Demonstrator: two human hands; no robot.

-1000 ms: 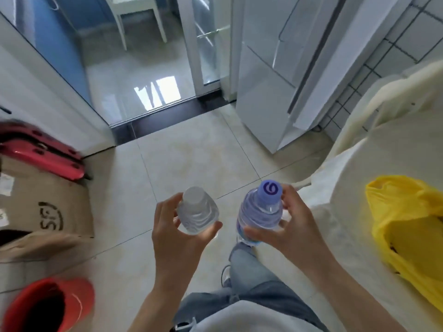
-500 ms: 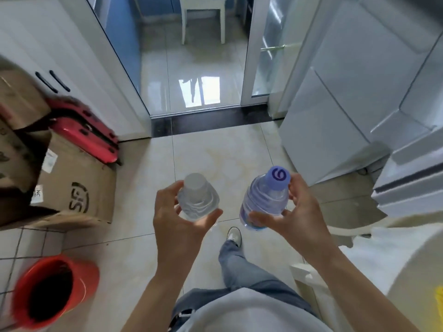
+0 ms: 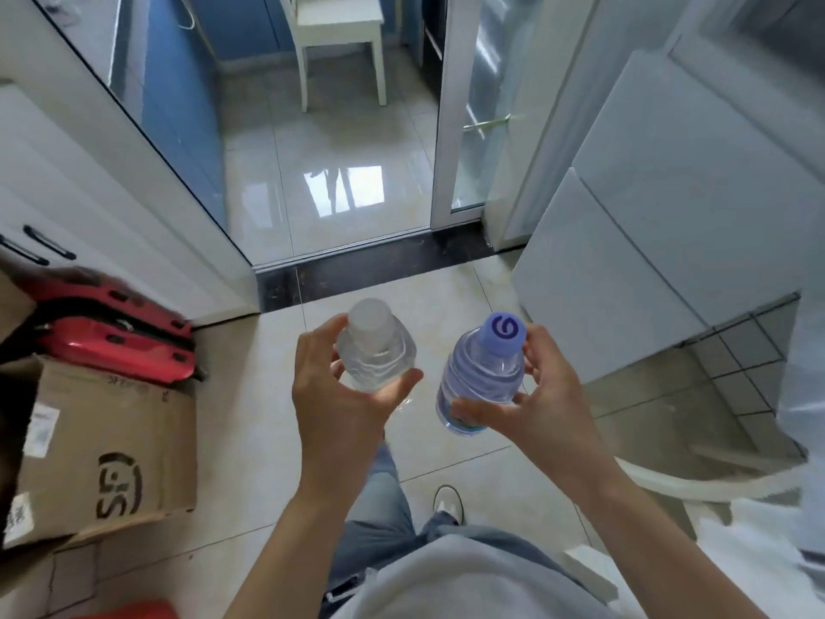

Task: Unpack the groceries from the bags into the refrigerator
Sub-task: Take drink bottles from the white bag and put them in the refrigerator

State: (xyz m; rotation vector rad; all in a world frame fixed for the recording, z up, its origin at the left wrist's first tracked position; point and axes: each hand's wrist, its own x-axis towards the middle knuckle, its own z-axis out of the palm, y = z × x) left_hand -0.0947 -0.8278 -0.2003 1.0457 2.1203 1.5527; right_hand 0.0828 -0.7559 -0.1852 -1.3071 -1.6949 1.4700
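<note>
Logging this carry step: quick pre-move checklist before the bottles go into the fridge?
1. Left hand grips the clear-cap bottle: ok.
2. Right hand grips the purple-cap bottle: ok.
3. Both caps on: ok.
4. Refrigerator door open: not ok, panels look closed.
5. A free hand for the door: not ok, both full.
6. Floor clear toward the refrigerator: ok.
</note>
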